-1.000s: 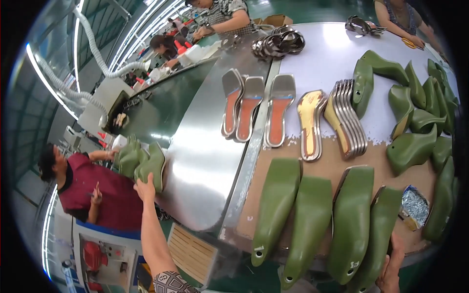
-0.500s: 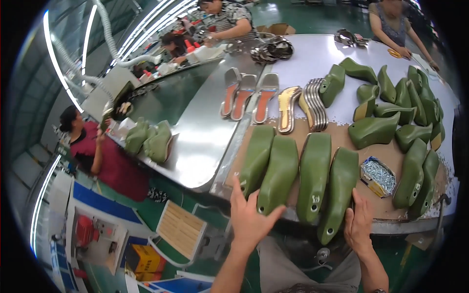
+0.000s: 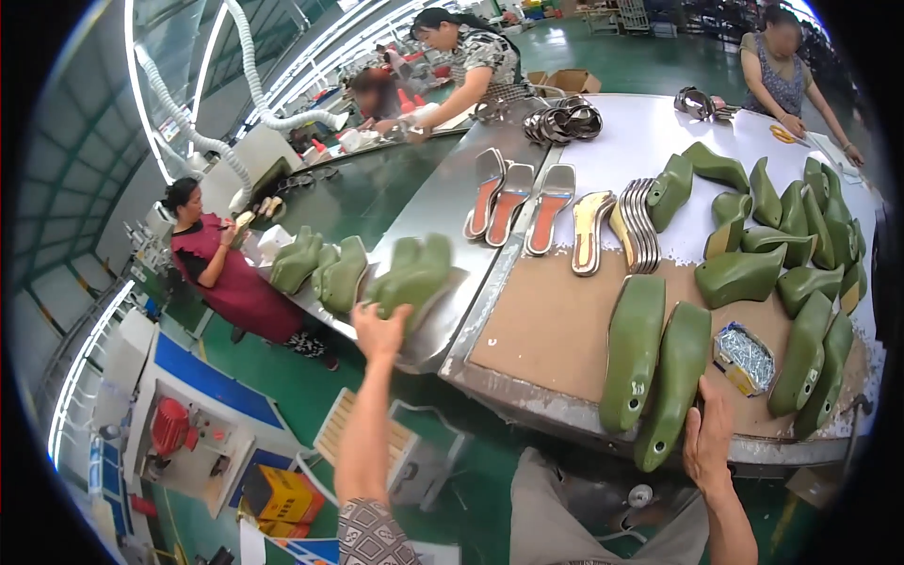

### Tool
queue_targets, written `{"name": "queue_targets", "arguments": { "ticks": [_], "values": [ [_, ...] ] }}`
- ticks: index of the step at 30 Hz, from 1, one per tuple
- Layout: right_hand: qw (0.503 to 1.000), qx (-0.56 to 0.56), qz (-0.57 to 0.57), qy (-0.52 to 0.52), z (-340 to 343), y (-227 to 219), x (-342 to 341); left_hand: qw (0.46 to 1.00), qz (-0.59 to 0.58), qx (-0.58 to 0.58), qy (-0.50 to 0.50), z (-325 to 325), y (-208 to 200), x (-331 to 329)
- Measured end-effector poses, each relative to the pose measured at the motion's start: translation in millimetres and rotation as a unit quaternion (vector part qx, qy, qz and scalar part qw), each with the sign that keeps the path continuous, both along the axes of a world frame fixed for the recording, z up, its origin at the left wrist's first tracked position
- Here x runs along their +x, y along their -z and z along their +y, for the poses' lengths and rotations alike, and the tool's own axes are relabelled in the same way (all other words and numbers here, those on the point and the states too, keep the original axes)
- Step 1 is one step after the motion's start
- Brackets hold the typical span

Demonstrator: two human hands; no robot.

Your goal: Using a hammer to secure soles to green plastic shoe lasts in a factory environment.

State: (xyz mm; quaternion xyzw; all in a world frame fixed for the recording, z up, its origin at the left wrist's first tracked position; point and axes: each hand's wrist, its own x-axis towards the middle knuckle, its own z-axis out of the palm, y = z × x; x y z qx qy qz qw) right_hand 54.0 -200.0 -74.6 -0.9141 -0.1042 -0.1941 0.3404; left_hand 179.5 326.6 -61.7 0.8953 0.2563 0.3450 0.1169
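The left hand [image 3: 380,334] is at the near end of two green lasts [image 3: 411,290] on the metal table [image 3: 428,226], left of the board; its thumb and fingers are spread wide against them (the pair is blurred, so I cannot tell whether they grip). The right hand [image 3: 708,435] lies along the right side of the nearer of two lasts [image 3: 656,363] at the board's near edge, its fingers straight, close together and closed around nothing. Farther left on the metal stand more lasts [image 3: 318,268], too overlapped to count surely. On the board [image 3: 527,344], one box of nails [image 3: 744,360] sits right of the near pair, with two lasts [image 3: 812,369] right of that; beyond lies a crowded heap of lasts [image 3: 740,273]. Toward the far side are three orange plates [image 3: 511,202], one yellow plate [image 3: 589,234] and one stack of plates [image 3: 637,226]. Two bundles of metal pieces [image 3: 563,122] lie farther off, and one pair of scissors [image 3: 783,135] is at far right, near a co-worker [image 3: 777,80].
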Motion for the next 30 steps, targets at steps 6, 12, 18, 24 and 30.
{"name": "queue_targets", "arguments": {
  "ticks": [6,12,18,24,30],
  "values": [
    [1.000,-0.021,-0.006,-0.008,-2.9,4.1,2.8,0.994,0.027,0.015,-0.104,79.4,-7.8,23.7],
    [0.998,-0.060,0.005,-0.001,-14.4,9.0,0.1,0.927,-0.109,-0.227,0.278,-149.5,-14.8,-24.3],
    [0.997,-0.038,-0.019,-0.063,-5.6,4.2,2.2,0.901,0.011,-0.113,0.418,-356.7,-16.4,-157.8],
    [1.000,0.016,-0.003,-0.013,6.0,2.9,-0.5,0.918,-0.095,-0.158,0.351,-340.0,2.4,-125.5],
    [0.999,0.019,-0.036,-0.010,-9.4,19.1,5.1,0.919,-0.119,-0.196,0.320,-265.4,4.1,-94.0]
  ]
}}
